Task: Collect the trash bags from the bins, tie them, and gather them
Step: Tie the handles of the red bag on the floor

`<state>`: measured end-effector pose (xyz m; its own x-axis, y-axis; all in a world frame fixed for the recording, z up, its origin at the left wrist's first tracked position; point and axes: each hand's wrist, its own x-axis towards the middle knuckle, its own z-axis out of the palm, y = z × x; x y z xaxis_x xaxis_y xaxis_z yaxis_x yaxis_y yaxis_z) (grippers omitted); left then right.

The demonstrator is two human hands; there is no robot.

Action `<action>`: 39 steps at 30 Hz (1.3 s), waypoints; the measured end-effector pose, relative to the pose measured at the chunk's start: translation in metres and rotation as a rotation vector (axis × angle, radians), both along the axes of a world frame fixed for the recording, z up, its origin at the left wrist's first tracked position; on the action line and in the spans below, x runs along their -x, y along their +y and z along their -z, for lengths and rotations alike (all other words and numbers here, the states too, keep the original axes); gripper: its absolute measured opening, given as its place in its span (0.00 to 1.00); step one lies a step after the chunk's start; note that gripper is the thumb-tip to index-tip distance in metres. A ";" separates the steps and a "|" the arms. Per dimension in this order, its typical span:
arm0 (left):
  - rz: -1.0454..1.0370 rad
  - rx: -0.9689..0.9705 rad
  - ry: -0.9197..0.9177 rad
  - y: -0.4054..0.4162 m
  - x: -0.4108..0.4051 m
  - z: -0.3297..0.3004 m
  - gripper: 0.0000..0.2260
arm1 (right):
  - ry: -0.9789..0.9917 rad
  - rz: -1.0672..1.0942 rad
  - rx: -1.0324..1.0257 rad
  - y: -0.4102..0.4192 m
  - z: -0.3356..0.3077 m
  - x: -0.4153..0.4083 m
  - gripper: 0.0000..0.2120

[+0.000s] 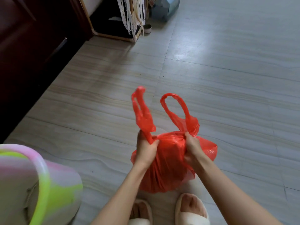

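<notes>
A full red plastic trash bag (168, 163) hangs in front of me above the tiled floor, just beyond my slippered feet. My left hand (146, 148) grips the base of its left handle loop. The base of the right handle loop is clenched in my right hand (192, 148). Both loops stick up above my fists, apart from each other and not knotted. At the lower left stands a bin (40, 184) in pink, white and lime green, seen from above, with no bag visible in it.
A dark wooden cabinet (32, 46) lines the left wall. A pale wooden frame with lace strips (131, 17) stands at the back, with a small tin (147, 28) and a blue bag (167, 8) beside it. Grey floor tiles (227, 70) stretch ahead and right.
</notes>
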<state>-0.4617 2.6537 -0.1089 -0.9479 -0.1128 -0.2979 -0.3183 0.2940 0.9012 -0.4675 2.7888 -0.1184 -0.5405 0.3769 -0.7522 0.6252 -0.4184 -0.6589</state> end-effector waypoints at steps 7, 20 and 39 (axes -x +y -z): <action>0.105 0.277 -0.004 -0.016 0.005 0.001 0.13 | 0.252 -0.054 -0.311 0.001 -0.017 -0.004 0.20; 0.132 -0.285 -0.107 -0.003 -0.008 -0.002 0.14 | 0.137 0.276 0.173 -0.017 -0.008 0.013 0.16; -0.151 -0.619 -0.399 0.008 0.011 0.014 0.16 | 0.409 0.245 0.670 -0.006 0.002 -0.014 0.13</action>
<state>-0.4728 2.6616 -0.1226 -0.7422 0.0667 -0.6668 -0.6519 -0.3021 0.6955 -0.4539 2.7831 -0.1207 -0.7815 0.0612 -0.6209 0.2293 -0.8974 -0.3770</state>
